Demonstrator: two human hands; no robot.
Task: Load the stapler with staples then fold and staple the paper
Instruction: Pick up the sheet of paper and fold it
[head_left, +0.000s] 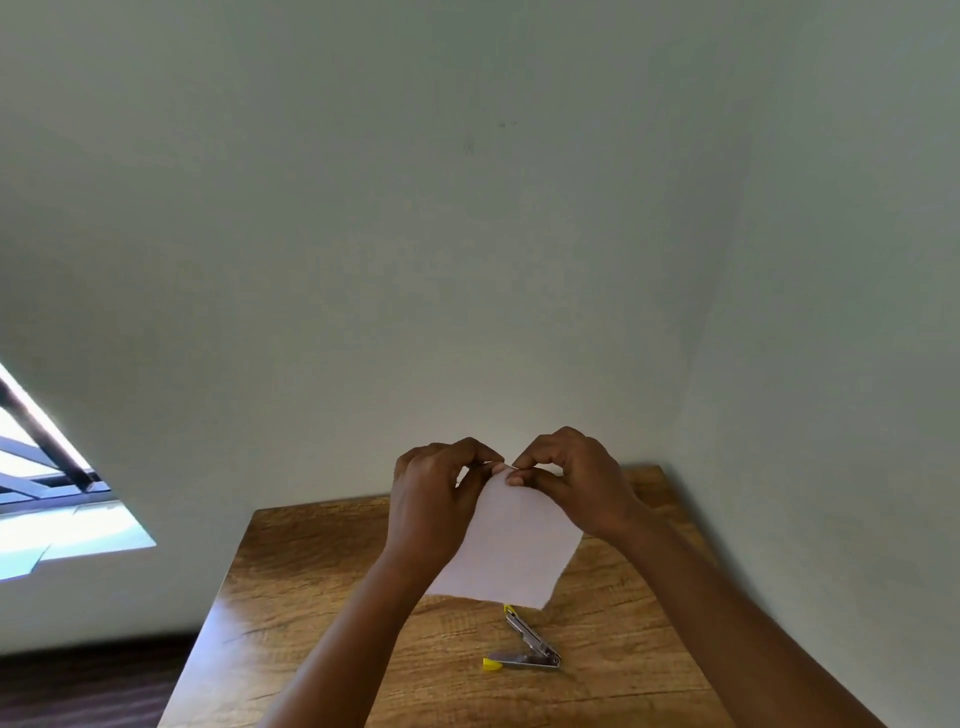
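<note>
Left hand (434, 486) and right hand (563, 475) both pinch top edge of paper (506, 551), held above table (311, 571). Stapler (524, 644) lies swung open below, untouched. Risk: uneven pinch skews fold; whether staples loaded, cannot tell.

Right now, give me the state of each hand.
Left hand: pinching the top edge of the paper.
Right hand: pinching the same top edge.
</note>
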